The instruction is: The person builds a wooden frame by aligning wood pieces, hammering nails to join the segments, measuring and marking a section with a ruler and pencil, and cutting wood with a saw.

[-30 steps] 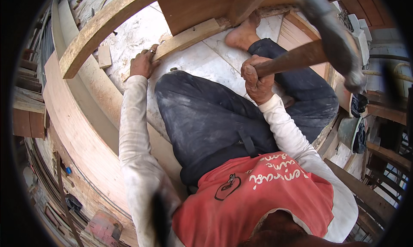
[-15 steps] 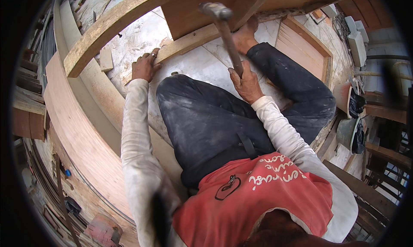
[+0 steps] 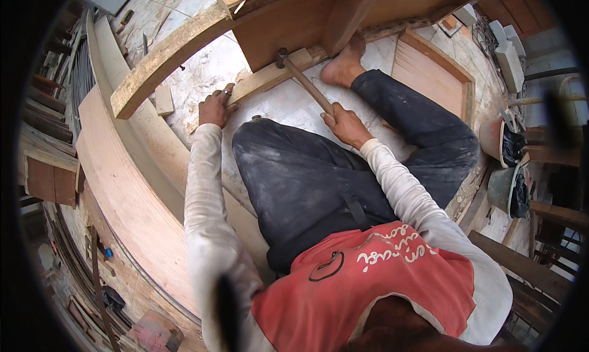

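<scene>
My right hand point(image 3: 348, 126) is closed round the wooden handle of a hammer point(image 3: 311, 89). The hammer's metal head is down at a wooden strip point(image 3: 261, 82), which lies along the lower edge of a brown wooden panel. At the strip's near-left end is my left hand point(image 3: 215, 109), thumb and fingers on either side of the wood. The strip belongs to or rests against a wooden frame point(image 3: 353, 18) with crosspieces. A curved, thick wooden beam point(image 3: 169, 56) reaches out from this frame over the floor, beyond my left hand.
A long pale curved board point(image 3: 126, 192) lies to my left. Beyond my bare right foot is a framed wooden panel point(image 3: 432, 73). Two buckets point(image 3: 500, 186) with black plastic stand at the right. A small wood block point(image 3: 164, 99) lies near the curved beam.
The hammer has swung down from above the strip, and its head is now at the wood. My right hand has lowered slightly leftward. My left hand stays at the strip's end.
</scene>
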A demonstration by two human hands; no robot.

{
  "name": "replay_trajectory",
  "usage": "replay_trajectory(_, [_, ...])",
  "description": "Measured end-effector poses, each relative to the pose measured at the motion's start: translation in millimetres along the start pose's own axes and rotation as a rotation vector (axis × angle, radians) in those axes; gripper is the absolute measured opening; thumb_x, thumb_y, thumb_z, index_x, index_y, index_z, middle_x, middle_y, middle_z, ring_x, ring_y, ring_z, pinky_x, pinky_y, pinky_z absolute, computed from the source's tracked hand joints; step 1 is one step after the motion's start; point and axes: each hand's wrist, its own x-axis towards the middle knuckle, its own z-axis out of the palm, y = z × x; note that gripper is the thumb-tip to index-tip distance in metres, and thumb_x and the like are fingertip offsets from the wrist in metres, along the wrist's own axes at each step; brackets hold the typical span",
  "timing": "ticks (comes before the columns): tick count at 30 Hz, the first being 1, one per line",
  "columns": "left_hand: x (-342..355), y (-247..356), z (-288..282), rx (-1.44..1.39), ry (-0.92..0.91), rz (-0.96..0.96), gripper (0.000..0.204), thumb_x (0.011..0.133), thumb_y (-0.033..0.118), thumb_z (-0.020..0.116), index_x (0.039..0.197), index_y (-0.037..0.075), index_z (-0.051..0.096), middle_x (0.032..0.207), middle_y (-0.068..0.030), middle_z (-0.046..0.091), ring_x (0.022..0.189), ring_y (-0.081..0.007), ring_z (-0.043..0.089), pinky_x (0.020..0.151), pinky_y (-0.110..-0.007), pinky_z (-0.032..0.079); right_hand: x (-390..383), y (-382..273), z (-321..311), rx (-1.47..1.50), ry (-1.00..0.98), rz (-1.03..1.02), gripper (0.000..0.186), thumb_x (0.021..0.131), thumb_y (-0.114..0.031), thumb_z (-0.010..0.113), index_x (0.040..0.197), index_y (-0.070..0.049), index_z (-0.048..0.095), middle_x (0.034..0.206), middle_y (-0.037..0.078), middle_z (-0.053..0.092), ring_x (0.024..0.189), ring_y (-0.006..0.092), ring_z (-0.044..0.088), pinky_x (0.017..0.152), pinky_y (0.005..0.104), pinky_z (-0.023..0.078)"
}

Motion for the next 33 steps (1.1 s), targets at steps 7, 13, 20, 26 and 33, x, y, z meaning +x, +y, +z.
replay_trajectory(7, [-3, -1, 2, -0.051, 0.054, 0.027, 0.064, 0.090, 0.042, 0.071, 0.148, 0.030, 0.046, 0.120, -0.0091, 0.067, 0.111, -0.0321, 0.065, 0.091, -0.051, 0.049, -23, 3, 2, 0.333, 0.424, -0.382, 0.045, 0.102, -0.042, 0.056, 0.105, 0.001, 0.047, 0.073, 0.023, 0.061, 0.071, 0.0477, 0.065, 0.071, 0.0527, 0.050])
replay_trajectory(13, [-6, -1, 1, 0.008, 0.103, 0.049, 0.065, 0.090, 0.043, 0.071, 0.148, 0.031, 0.046, 0.120, -0.0086, 0.067, 0.110, -0.0324, 0.065, 0.091, -0.051, 0.049, 6, 6, 1, 0.104, 0.060, 0.011, 0.039, 0.101, -0.037, 0.057, 0.108, 0.001, 0.049, 0.087, 0.033, 0.067, 0.086, 0.0538, 0.065, 0.076, 0.0568, 0.049])
replay_trajectory(20, [-2, -2, 2, -0.022, 0.064, 0.029, 0.067, 0.088, 0.043, 0.072, 0.149, 0.029, 0.046, 0.119, -0.0095, 0.067, 0.110, -0.0329, 0.065, 0.091, -0.050, 0.049, -4, 12, 9, 0.012, 0.170, -0.078, 0.037, 0.102, -0.035, 0.057, 0.107, 0.000, 0.045, 0.082, 0.032, 0.066, 0.081, 0.0516, 0.066, 0.070, 0.0595, 0.049])
replay_trajectory(26, [1, -3, 7, 0.009, 0.087, 0.030, 0.073, 0.083, 0.044, 0.076, 0.149, 0.030, 0.047, 0.118, -0.0093, 0.068, 0.107, -0.0322, 0.066, 0.089, -0.049, 0.051, -27, 18, -9, 0.029, -0.044, 0.140, 0.039, 0.102, -0.039, 0.055, 0.105, 0.000, 0.050, 0.086, 0.034, 0.067, 0.085, 0.0508, 0.067, 0.077, 0.0578, 0.050])
replay_trajectory(33, [4, -16, 14, -0.016, 0.164, 0.147, 0.080, 0.077, 0.028, 0.082, 0.149, 0.016, 0.049, 0.110, -0.0190, 0.067, 0.101, -0.0398, 0.065, 0.090, -0.050, 0.051, -97, 57, -9, -0.231, 0.329, -0.083, 0.024, 0.088, -0.025, 0.070, 0.094, -0.002, 0.065, 0.084, 0.018, 0.067, 0.077, 0.0366, 0.071, 0.070, 0.0477, 0.057])
